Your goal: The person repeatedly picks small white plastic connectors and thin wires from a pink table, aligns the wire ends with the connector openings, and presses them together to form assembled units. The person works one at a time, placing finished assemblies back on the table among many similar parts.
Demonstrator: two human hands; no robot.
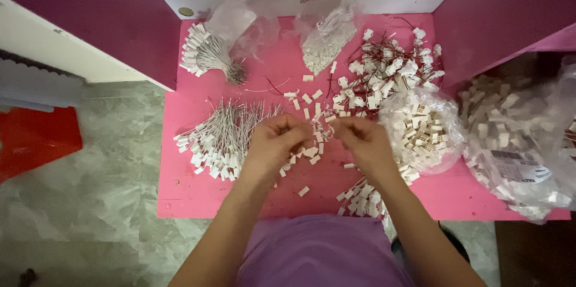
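Observation:
My left hand [273,143] and my right hand [364,142] are held close together over the pink table [180,194], fingers pinched toward a small white plastic connector [319,134] between them. What exactly each fingertip grips is blurred. Loose white connectors [309,104] lie scattered just beyond my hands. A fan of white wires with connectors [219,137] lies left of my left hand. A small heap of finished pieces [361,197] sits under my right wrist.
A clear bag of white connectors [420,128] sits right of my right hand; a larger bag [516,143] lies further right. Red-wired connectors [390,71], a bundled wire bunch [207,53] and another bag [327,38] lie at the back. Dark pink walls flank the table.

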